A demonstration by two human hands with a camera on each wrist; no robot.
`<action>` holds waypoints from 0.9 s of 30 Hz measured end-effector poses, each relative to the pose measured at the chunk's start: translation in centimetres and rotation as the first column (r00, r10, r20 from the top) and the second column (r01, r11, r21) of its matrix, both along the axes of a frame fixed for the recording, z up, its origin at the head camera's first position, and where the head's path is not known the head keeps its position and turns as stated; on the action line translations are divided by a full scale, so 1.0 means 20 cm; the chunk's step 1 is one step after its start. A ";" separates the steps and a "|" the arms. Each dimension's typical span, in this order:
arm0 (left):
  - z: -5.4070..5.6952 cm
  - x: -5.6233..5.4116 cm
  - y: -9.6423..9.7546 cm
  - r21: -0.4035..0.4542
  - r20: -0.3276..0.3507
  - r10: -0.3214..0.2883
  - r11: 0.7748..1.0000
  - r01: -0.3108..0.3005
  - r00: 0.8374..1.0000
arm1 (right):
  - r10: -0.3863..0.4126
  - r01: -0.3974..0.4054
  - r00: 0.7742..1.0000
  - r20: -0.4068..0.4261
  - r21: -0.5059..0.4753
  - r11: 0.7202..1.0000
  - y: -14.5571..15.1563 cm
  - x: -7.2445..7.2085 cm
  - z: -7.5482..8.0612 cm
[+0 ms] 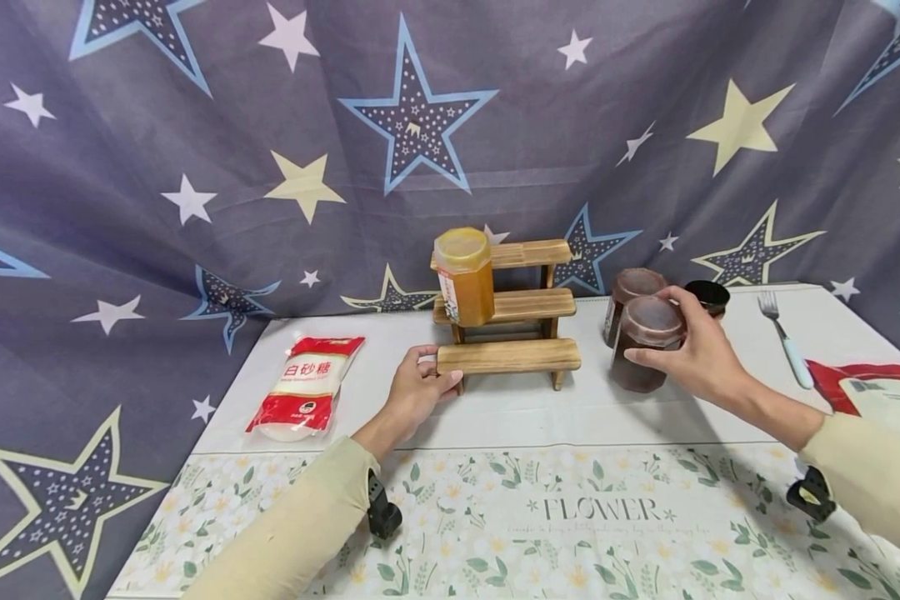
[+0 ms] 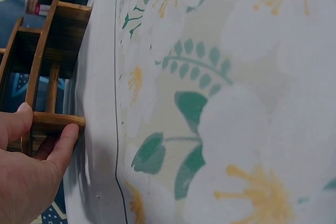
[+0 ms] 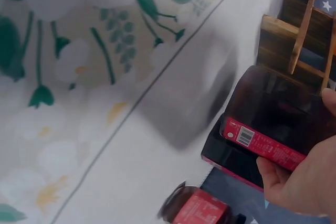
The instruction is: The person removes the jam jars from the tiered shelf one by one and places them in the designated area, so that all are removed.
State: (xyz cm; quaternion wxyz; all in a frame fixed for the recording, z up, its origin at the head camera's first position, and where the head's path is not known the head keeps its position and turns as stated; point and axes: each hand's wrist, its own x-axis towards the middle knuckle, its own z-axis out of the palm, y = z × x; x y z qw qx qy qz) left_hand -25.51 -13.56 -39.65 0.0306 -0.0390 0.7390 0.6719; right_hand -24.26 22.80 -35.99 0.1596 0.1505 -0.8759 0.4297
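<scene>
My left hand (image 1: 418, 383) grips the left end of the lowest step of a three-step wooden rack (image 1: 510, 357); in the left wrist view, thumb and fingers hold the step's end (image 2: 58, 121). On the right, my right hand (image 1: 708, 350) holds a dark brown jar (image 1: 637, 367) around its upper part. A red label with a barcode (image 3: 245, 136) shows on this jar in the right wrist view. Close behind it stands a second dark jar (image 1: 633, 285). A jar of amber honey (image 1: 476, 292) with a yellow lid stands upright on the rack's left side.
A red and white sugar bag (image 1: 307, 383) lies left of the rack. Beyond my right hand are a black-topped jar (image 1: 708, 293), a fork with a pale blue handle (image 1: 793, 354) and a red packet (image 1: 881, 396). A starry curtain (image 1: 240, 167) hangs behind the table.
</scene>
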 end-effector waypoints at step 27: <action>0.00 0.01 0.00 0.000 -0.005 -0.012 1.000 0.012 1.000 | -0.052 0.051 0.999 0.006 0.048 0.998 0.04 0.02 -0.08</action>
